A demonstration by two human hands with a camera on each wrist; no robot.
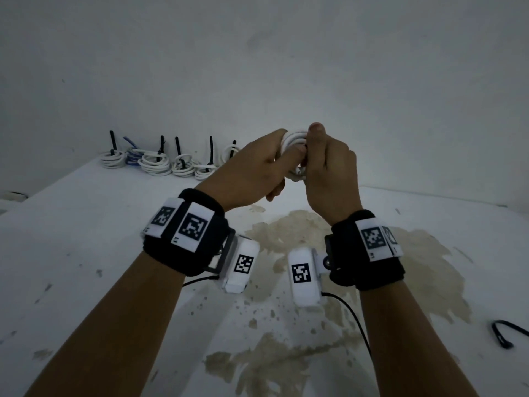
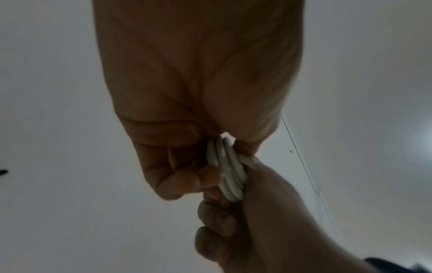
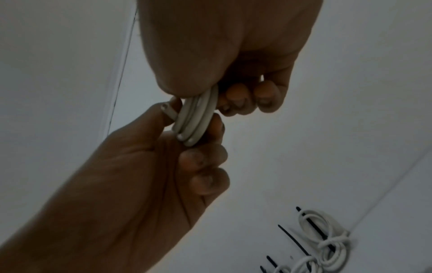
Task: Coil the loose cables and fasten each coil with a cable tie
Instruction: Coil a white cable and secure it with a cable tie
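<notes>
Both hands are raised above the table and hold one small white cable coil point(image 1: 294, 140) between them. My left hand point(image 1: 259, 164) curls its fingers and thumb round the coil's left side. My right hand point(image 1: 325, 161) grips the right side, thumb up over the top. In the left wrist view the coil point(image 2: 228, 171) shows as several tight white loops pinched between both hands. The right wrist view shows the same coil point(image 3: 195, 118), with a cable end point(image 3: 167, 110) sticking out by the left thumb. No cable tie shows on this coil.
Several coils fastened with black ties point(image 1: 160, 161) lie in a row at the table's far left edge, by the wall; two of them point(image 3: 327, 240) show in the right wrist view. A loose black cable tie point(image 1: 501, 335) lies at the right. The white table point(image 1: 86, 253) has a brown stain point(image 1: 300, 242).
</notes>
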